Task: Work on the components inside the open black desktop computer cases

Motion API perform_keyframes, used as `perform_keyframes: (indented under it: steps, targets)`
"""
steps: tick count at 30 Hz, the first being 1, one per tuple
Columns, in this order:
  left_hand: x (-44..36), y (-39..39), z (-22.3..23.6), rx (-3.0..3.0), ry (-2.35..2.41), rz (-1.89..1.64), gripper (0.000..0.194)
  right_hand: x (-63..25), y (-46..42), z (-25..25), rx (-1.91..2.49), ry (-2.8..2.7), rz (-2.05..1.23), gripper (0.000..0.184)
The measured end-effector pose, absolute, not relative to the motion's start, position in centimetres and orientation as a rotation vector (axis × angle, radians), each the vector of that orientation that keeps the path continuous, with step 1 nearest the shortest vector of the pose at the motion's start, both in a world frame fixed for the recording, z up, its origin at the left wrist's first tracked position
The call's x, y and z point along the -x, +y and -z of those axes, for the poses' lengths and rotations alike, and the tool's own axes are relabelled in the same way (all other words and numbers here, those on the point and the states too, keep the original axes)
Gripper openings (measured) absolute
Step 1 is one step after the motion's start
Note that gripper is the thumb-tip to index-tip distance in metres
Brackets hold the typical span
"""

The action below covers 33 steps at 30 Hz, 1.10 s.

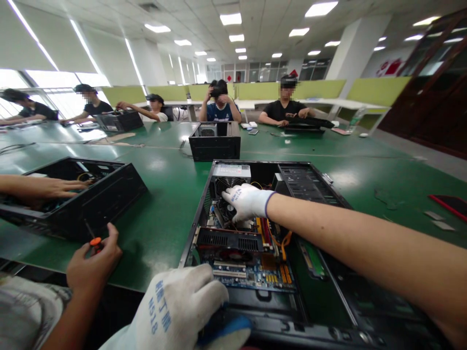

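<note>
An open black computer case (pixel 330 192) lies flat on the green table (pixel 171 194) in front of me. Inside it are a blue motherboard (pixel 255 278), a graphics card (pixel 229 240), a power supply (pixel 232 171) and a CPU cooler fan (pixel 223 212). My right hand (pixel 246 201), in a white glove, reaches into the case, and its fingers curl down over the cooler fan. My left hand (pixel 178 306), also in a white glove with a blue palm, is closed over the case's near edge at the bottom of the view.
On the left, a co-worker's bare hand (pixel 93 265) holds an orange-handled screwdriver (pixel 95 241); another bare hand (pixel 47 187) reaches into a second open case (pixel 102 199). A third case (pixel 215 141) stands further back. Several people sit along the far side. Loose parts (pixel 447 204) lie at right.
</note>
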State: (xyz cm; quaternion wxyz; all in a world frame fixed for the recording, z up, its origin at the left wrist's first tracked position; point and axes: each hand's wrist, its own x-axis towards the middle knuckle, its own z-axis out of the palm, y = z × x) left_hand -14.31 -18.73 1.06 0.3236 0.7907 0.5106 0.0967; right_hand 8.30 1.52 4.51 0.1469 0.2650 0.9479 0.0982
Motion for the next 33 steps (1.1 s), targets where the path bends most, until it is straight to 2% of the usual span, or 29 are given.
perform_keyframes:
  steps: [1, 3, 5, 8, 14, 19, 24, 30, 33]
  targets:
    - [13.1, -19.3, -1.0, -2.073, 1.354, -0.354, 0.058, -7.8, 1.8, -4.1, -0.75, 2.728, -0.275, 0.08]
    - [11.0, -20.5, -1.4, -2.116, 1.362, -0.442, 0.025, -7.2, 2.0, -3.7, -0.725, 2.718, -0.265, 0.072]
    - [9.1, -21.5, -2.2, -2.252, 1.391, -0.589, 0.007, -7.3, 1.9, -4.3, -0.703, 2.725, -0.277, 0.064]
    - [7.0, -22.3, -3.9, -2.506, 1.455, -0.768, 0.01, -8.6, 1.2, -6.2, -0.736, 2.766, -0.326, 0.059]
    - [5.8, -22.4, -4.7, -2.584, 1.496, -0.802, 0.01, -13.1, -1.0, -9.3, -0.93, 2.668, -0.379, 0.055]
    - [5.8, -22.3, -4.4, -2.586, 1.49, -0.84, 0.011, -15.6, -1.7, -8.5, -0.964, 2.422, -0.488, 0.039]
    - [5.5, -22.5, -4.7, -2.637, 1.53, -0.829, 0.016, -15.7, -1.0, -7.2, -1.099, 2.352, -0.361, 0.023]
    - [5.2, -22.5, -4.7, -2.678, 1.582, -0.793, 0.02, -15.3, -1.0, -7.0, -1.119, 2.357, -0.376, 0.03]
    - [5.1, -22.3, -4.6, -2.69, 1.549, -0.778, 0.016, -16.0, -1.2, -7.2, -1.069, 2.408, -0.385, 0.047]
